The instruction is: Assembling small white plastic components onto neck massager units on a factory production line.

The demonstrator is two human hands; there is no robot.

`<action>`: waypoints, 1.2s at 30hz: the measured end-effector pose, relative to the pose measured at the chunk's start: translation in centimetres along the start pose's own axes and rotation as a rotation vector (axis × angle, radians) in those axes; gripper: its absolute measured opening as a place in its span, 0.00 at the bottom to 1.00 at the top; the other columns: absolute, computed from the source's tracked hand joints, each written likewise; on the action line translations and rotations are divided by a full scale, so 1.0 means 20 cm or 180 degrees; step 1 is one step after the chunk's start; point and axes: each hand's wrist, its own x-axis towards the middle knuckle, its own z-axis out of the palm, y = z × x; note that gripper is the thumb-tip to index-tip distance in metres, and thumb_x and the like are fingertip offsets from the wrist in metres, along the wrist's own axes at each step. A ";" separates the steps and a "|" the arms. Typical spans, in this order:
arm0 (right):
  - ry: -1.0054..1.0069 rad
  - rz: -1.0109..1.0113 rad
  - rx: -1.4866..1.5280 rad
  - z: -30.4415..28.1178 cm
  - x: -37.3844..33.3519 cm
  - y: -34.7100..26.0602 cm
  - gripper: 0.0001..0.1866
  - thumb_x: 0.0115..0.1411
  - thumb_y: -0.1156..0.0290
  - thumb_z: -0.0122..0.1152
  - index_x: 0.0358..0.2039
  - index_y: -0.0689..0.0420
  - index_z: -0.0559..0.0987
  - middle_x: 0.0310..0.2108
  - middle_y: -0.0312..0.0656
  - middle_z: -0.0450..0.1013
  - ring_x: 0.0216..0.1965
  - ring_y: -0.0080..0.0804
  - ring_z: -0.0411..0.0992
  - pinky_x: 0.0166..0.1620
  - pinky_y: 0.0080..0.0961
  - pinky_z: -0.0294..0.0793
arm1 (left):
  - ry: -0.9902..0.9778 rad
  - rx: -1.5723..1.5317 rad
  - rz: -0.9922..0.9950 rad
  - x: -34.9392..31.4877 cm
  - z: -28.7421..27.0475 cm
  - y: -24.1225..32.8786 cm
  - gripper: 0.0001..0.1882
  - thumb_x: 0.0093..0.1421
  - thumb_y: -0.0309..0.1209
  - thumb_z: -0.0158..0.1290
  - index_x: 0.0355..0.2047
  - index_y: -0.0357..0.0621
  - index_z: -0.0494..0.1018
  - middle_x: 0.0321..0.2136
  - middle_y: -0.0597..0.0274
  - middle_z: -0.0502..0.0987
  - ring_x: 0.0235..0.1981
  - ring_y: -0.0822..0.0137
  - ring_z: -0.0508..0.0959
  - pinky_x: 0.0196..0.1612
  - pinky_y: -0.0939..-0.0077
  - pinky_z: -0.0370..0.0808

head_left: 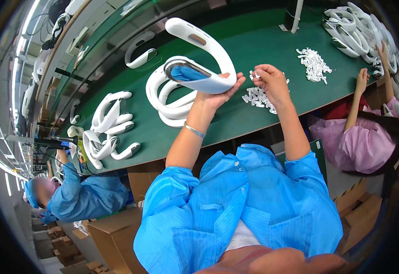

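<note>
My left hand (221,95) is closed around the lower bend of a white, U-shaped neck fan (219,54), held up over the green bench. The fan has a shiny, mirror-like panel on one end and a slotted grille on the other. To its right, my right hand (273,84) pinches a small white plastic piece (257,75) between thumb and fingers. Just below that hand lies a pile of small white pieces (260,101), partly hidden by the wrist. Behind my left wrist, several white neck fans (153,91) are stacked on the bench.
Another pile of white pieces (315,67) lies farther right on the green bench (268,43). More neck fans are heaped at the far right (345,34) and left (103,121). A co-worker in pink (357,141) sits right, one in blue (90,196) left. Cardboard boxes (117,237) stand below.
</note>
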 end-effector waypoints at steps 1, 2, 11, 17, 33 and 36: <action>0.0012 -0.0015 0.0004 0.00 -0.01 -0.01 0.09 0.60 0.74 0.54 0.38 0.67 0.74 0.33 0.46 0.75 0.28 0.24 0.75 0.33 0.15 0.78 | -0.0007 0.0014 -0.0012 0.02 -0.01 0.00 0.17 0.61 0.22 0.40 0.49 0.25 0.59 0.47 0.33 0.66 0.47 0.39 0.72 0.41 0.57 0.82; 0.0015 0.0041 0.0279 0.01 -0.02 -0.01 0.10 0.60 0.75 0.54 0.40 0.69 0.74 0.34 0.47 0.74 0.30 0.26 0.75 0.35 0.16 0.78 | 0.0054 -0.0060 -0.0093 0.05 -0.04 0.00 0.17 0.61 0.22 0.40 0.49 0.25 0.60 0.47 0.33 0.66 0.47 0.40 0.72 0.41 0.57 0.82; -0.0261 0.0172 0.0247 0.01 -0.15 -0.05 0.13 0.56 0.81 0.55 0.42 0.72 0.74 0.37 0.51 0.74 0.37 0.32 0.76 0.42 0.20 0.79 | -0.0341 0.1351 0.0622 0.01 -0.07 -0.18 0.22 0.61 0.25 0.46 0.55 0.47 0.57 0.43 0.49 0.70 0.36 0.55 0.77 0.37 0.59 0.80; -0.0218 0.0126 -0.0429 0.03 -0.20 -0.06 0.10 0.56 0.80 0.56 0.39 0.70 0.76 0.28 0.47 0.76 0.27 0.29 0.77 0.33 0.18 0.79 | -0.0421 0.1960 0.0983 -0.03 -0.04 -0.34 0.26 0.63 0.25 0.43 0.60 0.47 0.49 0.41 0.50 0.69 0.34 0.60 0.77 0.32 0.65 0.82; -0.0010 -0.0194 -0.1147 0.12 -0.28 -0.01 0.04 0.54 0.76 0.61 0.28 0.64 0.78 0.20 0.35 0.72 0.20 0.14 0.67 0.21 0.11 0.66 | -0.0787 0.1864 0.0918 -0.04 -0.12 -0.40 0.29 0.48 0.18 0.46 0.53 0.34 0.54 0.39 0.48 0.69 0.38 0.60 0.75 0.38 0.66 0.80; 0.0070 -0.0447 -0.1286 0.13 -0.28 0.02 0.04 0.53 0.75 0.61 0.27 0.63 0.78 0.19 0.34 0.72 0.19 0.14 0.67 0.19 0.12 0.65 | -0.0703 0.1822 0.0960 -0.05 -0.12 -0.42 0.30 0.49 0.17 0.45 0.54 0.35 0.53 0.42 0.49 0.67 0.39 0.61 0.74 0.37 0.67 0.79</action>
